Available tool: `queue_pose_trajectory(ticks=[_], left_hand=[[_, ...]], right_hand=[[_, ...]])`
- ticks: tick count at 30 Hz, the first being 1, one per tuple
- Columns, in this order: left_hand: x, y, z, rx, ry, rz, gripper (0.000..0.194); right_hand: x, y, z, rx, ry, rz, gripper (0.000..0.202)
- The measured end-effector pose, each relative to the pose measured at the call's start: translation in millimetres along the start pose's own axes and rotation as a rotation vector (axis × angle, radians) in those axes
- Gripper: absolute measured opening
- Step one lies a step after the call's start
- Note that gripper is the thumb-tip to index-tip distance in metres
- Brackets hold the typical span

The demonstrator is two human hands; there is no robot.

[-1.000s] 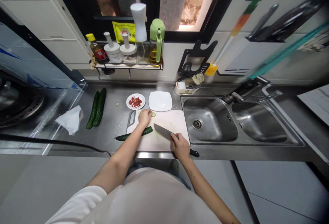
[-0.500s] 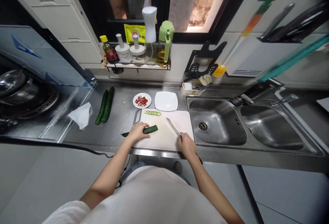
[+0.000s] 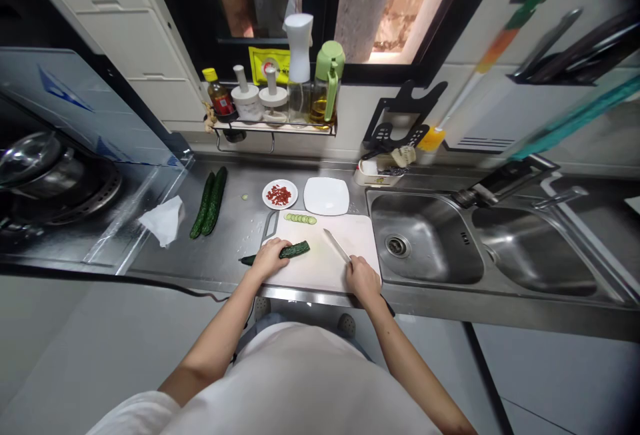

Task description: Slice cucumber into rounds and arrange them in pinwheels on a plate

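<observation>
A dark green cucumber (image 3: 299,249) with a cut right end lies on the white cutting board (image 3: 320,275), its tapered left end reaching past the board's edge. Wrapped over its middle is my left hand (image 3: 269,260), which hides part of it. My right hand (image 3: 363,278) grips the handle of a knife (image 3: 337,246); the blade points up and left over the board, apart from the cucumber. Toward the board's back edge, a short row of overlapping cucumber slices (image 3: 301,219) lies flat.
Behind the board stand a plate of chopped red pieces (image 3: 279,195) and a white square plate (image 3: 327,196). Two whole cucumbers (image 3: 209,203) and a crumpled white tissue (image 3: 164,222) lie left. A double sink (image 3: 425,235) adjoins on the right. A bottle rack (image 3: 280,127) hangs above.
The whole view has shifted slightly, so the scene sits a little further right. Both hands keep their holds, and the knife stays in nearly the same pose.
</observation>
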State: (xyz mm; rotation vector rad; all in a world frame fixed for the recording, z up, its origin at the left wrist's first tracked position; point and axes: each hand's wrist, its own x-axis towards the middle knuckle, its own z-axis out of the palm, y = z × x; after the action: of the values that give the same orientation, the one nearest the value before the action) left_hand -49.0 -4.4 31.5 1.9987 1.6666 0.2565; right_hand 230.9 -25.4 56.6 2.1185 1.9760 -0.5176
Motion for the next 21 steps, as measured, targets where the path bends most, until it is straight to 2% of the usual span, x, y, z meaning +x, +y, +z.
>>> queue_pose_trajectory(ticks=[6, 8, 15, 21], left_hand=[[-3, -6, -0.1, -0.110, 0.107, -0.033, 0.044], [-3, -12, -1.3, -0.159, 0.161, -0.083, 0.045], [3, -45, -15.6, -0.198, 0.397, -0.477, 0.046], [11, -63, -26.0, -0.107, 0.401, -0.655, 0.043]], right_hand=[[2, -2, -1, -0.013, -0.037, -0.020, 0.031], [3, -2, -1, -0.018, -0.038, -0.027, 0.031], [7, -2, 1, -0.048, -0.035, -0.054, 0.031], [6, -3, 0, -0.052, -0.031, -0.054, 0.030]])
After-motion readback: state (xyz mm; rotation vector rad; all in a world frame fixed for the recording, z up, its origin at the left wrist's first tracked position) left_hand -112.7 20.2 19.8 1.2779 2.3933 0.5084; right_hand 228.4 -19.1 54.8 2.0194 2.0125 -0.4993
